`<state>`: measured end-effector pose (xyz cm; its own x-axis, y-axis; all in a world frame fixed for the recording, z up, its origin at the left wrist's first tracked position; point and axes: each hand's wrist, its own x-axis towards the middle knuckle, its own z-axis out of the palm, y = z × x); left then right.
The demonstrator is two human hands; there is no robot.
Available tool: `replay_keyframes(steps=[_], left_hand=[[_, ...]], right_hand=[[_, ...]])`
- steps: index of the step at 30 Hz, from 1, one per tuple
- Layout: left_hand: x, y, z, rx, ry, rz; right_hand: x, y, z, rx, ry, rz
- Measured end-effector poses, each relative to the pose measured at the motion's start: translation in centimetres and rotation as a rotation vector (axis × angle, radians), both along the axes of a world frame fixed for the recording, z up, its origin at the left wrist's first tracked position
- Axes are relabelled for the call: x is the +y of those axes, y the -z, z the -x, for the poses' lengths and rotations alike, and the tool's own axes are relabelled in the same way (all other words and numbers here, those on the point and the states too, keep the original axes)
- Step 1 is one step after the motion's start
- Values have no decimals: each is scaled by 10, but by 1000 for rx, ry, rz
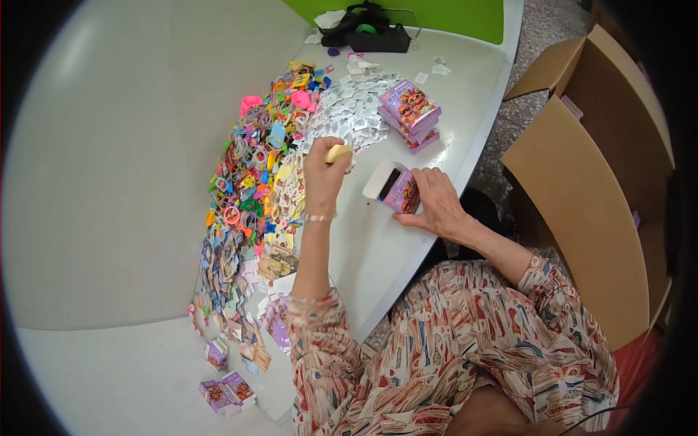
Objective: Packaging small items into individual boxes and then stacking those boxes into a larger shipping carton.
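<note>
My right hand [435, 203] is closed around a small purple printed box [402, 193] on the table. The box lies tilted with its white end flap open toward the left, showing a dark inside. To its left, my left hand [327, 168] is raised over the table, its fingers curled around a small pale yellow piece [337, 152]; its exact kind I cannot make out. Just beyond that hand spreads a heap of small white printed packets [356, 109]. Several closed purple boxes [411, 109] stand stacked beyond my right hand.
A long pile of colourful small plastic trinkets [254, 174] runs along the left, with cream cards [287, 190] beside it. Flattened purple boxes [227, 392] lie at lower left. A black tape dispenser [374, 38] sits at the back. An open cardboard carton [582, 203] stands at right.
</note>
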<state>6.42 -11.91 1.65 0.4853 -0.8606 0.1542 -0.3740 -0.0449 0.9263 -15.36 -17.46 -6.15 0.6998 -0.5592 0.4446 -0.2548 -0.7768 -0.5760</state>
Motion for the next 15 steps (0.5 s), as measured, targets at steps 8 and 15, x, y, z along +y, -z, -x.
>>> replay_keyframes(steps=[8,15], left_hand=[[46,-23,51,-619,86,-22],[45,-18,52,-667,30,-30]], right_hand=[[14,-16,-22,100,-39,32],[12,-16,-25,158,-44,-9]])
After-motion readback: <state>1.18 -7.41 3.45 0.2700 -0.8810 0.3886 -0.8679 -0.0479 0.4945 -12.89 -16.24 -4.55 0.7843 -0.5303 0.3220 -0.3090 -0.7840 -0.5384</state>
